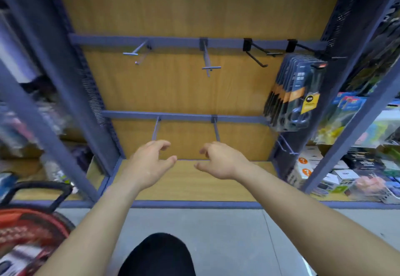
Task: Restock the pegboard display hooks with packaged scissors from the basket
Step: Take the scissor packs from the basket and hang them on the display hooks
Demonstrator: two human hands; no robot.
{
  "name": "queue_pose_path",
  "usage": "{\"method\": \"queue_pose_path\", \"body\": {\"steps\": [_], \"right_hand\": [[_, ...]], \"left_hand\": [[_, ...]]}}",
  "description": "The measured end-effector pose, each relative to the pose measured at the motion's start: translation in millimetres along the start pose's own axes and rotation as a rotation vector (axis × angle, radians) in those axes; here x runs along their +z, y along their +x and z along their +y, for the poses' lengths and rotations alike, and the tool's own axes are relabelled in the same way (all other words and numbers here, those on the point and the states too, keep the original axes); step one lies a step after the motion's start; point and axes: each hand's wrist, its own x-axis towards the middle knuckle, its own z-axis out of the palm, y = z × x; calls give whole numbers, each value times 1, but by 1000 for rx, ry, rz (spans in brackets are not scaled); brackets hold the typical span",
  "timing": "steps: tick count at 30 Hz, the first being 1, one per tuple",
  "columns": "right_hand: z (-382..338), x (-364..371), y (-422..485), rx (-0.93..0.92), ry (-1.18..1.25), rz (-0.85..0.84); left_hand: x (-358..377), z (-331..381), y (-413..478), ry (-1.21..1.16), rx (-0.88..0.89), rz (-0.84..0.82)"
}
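Now your left grip [149, 163] and right grip [218, 161] hang loose and empty, with the basket [32, 215] down nearer your left.

Scissors packs [295, 94] hang upper right; basket [28, 232] sits lower left.

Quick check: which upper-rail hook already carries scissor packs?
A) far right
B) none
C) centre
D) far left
A: the scissor packs hang bunched on the far-right black hook.
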Motion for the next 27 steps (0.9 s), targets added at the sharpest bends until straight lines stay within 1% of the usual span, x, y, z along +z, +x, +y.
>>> {"method": "queue_pose_path", "body": {"steps": [6, 9, 12, 15, 18, 20, 23, 27], "right_hand": [[-173, 58, -8, -360, -49, -118], [-256, 95, -16, -500, -81, -199], [-328, 134, -29, -608, -130, -284], [-380, 180, -40, -686, -135, -351], [-408, 230, -40, -707, -187, -443], [-418, 259, -35, -666, -193, -497], [-422, 294, -22, -574, -178, -551], [-423, 328, -11, -518, -84, -586]], "left_hand": [[-92, -139, -144, 38, -286, 127], [-131, -196, -233, 71, -477, 186], [-151, -246, -314, 96, -627, 207], [-151, -283, -378, 69, -757, 209], [-134, -310, -417, -14, -863, 194], [-120, -327, -428, -68, -911, 176], [-95, -352, -432, -135, -1007, 109], [-66, -374, -426, -202, -1111, 39]]}}
